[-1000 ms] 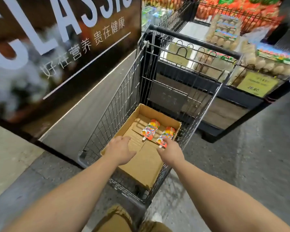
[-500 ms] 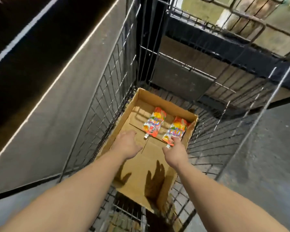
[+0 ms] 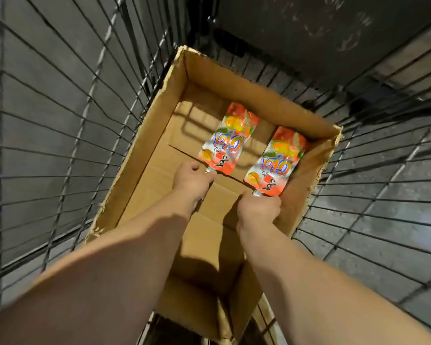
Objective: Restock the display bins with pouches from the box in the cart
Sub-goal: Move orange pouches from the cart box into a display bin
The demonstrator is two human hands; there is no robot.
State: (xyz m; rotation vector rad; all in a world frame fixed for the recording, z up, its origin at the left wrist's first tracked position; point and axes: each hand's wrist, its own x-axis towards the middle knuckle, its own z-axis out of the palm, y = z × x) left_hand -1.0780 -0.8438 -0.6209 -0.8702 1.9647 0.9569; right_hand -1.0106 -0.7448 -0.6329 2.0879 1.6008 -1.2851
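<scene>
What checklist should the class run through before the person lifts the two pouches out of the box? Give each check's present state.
1. Left hand grips left pouch at its spout: ok.
2. Right hand grips right pouch at its spout: ok.
3. Pouches apart, not overlapping: ok.
4. Nothing lying on the pouches: ok.
5. Spout caps tight: cannot tell.
6. Box sits inside cart: ok.

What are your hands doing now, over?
Left hand pinching left orange fruit pouch spout. Right hand gripping right one. Both flat in brown cardboard box. Nothing blocking.
</scene>
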